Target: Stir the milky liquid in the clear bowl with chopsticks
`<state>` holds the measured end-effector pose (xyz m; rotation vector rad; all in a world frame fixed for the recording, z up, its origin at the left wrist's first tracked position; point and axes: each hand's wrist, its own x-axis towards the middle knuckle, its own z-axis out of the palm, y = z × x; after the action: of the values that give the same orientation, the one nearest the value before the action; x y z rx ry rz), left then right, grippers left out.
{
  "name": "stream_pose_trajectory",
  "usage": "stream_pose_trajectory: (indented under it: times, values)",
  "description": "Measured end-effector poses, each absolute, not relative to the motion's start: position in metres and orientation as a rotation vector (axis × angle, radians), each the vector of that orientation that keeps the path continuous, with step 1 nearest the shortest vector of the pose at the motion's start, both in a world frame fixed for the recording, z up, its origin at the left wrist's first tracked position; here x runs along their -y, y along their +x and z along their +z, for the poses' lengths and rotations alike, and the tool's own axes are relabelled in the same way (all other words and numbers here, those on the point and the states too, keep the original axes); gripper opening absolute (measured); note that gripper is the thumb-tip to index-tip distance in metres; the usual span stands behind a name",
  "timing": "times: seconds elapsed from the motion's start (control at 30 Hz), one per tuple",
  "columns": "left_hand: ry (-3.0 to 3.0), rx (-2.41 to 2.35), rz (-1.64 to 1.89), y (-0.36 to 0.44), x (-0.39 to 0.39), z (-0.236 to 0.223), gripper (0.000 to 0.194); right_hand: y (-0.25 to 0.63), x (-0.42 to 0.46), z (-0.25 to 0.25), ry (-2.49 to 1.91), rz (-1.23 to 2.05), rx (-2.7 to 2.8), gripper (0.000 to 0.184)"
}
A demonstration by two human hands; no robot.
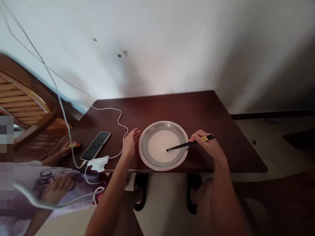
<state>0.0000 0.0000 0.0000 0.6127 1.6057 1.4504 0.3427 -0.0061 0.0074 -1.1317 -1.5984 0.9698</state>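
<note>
A round metal bowl [145, 152] holding a pale, milky mixture [159, 146] sits near the front edge of a dark brown table [172, 108]. My right hand [208, 144] is closed around a pair of black chopsticks with yellow bands [188, 144]; their tips dip into the mixture. My left hand [130, 141] rests against the bowl's left rim, fingers stretched out and holding nothing.
A black phone [95, 145] lies left of the bowl, plugged into a white cable [119, 121] that trails up the wall. Crumpled white tissue [98, 163] lies at the table's edge. Another person's hands [57, 186] and a wooden chair [27, 108] are at the left.
</note>
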Motion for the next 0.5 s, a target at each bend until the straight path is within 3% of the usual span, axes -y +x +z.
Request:
stream_pose_trajectory:
  times: [0.13, 0.3, 0.5]
  values:
    - [0.342, -1.379, 1.44, 0.018, -0.006, -0.015, 0.03, 0.341, 0.006, 0.006, -1.115, 0.929, 1.625, 0.021]
    - [0.123, -1.357, 1.379, 0.02, 0.007, -0.02, 0.021, 0.345, 0.005, 0.003, -1.139, 0.857, 1.581, 0.032]
    - [0.07, -1.439, 1.448, 0.021, 0.027, -0.029, 0.017, 0.335, 0.002, 0.004, -1.101, 0.878, 1.656, 0.022]
